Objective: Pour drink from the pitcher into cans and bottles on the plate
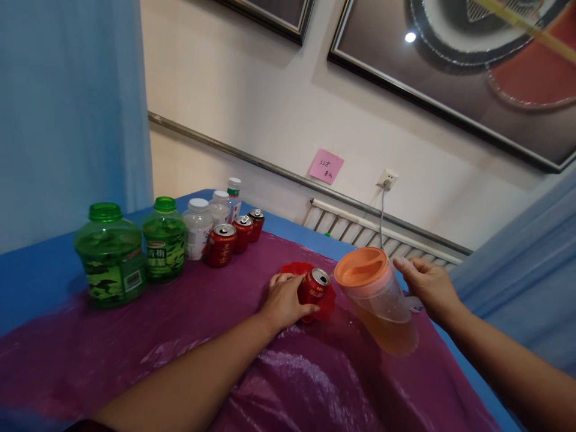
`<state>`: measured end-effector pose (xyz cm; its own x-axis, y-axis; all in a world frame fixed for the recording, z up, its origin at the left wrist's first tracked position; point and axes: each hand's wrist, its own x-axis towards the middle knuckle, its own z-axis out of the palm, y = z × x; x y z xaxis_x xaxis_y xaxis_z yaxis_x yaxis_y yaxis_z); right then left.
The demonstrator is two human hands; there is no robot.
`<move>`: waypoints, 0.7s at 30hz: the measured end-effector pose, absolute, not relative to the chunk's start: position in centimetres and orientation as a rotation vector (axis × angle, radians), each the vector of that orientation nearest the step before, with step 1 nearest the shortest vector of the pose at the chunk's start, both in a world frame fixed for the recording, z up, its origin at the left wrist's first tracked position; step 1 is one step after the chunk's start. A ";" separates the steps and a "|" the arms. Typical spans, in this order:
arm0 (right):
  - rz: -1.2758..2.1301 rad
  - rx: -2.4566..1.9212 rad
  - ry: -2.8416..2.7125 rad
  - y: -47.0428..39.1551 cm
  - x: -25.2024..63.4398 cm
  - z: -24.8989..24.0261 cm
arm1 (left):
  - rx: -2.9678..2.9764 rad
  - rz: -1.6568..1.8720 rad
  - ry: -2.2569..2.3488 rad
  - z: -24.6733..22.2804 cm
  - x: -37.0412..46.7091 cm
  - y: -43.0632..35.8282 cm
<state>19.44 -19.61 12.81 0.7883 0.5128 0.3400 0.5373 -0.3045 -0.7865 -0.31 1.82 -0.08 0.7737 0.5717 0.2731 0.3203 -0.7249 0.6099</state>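
My left hand [284,302] is wrapped round a red drink can [312,289], whose top is open. The can stands at a red scalloped dish [330,303], partly hidden by my hand. By its handle my right hand [427,289] grips a clear plastic pitcher [382,309] with an orange lid. The pitcher is tilted to the left, its spout close to the can's top, and amber liquid fills its lower part. Whether any liquid is flowing from the spout I cannot make out.
Along the left stand two green jugs [110,258], several white-capped bottles [198,231] and several red cans [221,246]. Purple plastic sheeting [189,324] covers much of the blue table [40,258]. Behind it are a radiator [346,225], a pipe [252,159] and a plugged-in socket [387,179].
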 end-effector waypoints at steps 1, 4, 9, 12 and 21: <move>-0.027 -1.958 -0.789 -19.6 19.4 12.8 | 2.420 0.613 0.665 -0.1 -0.3 1.8; -0.037 -1.971 -0.793 -19.6 19.4 12.9 | 2.426 0.613 0.665 -0.2 -0.2 1.8; -0.040 -1.986 -0.799 -19.6 19.3 13.1 | 2.426 0.611 0.668 -0.2 -0.2 1.8; -0.064 -1.988 -0.819 -19.6 19.3 13.1 | 2.418 0.609 0.671 -0.3 -0.2 1.8; -0.112 -2.034 -0.830 -19.6 19.4 13.3 | 2.409 0.610 0.655 -0.5 -0.2 1.9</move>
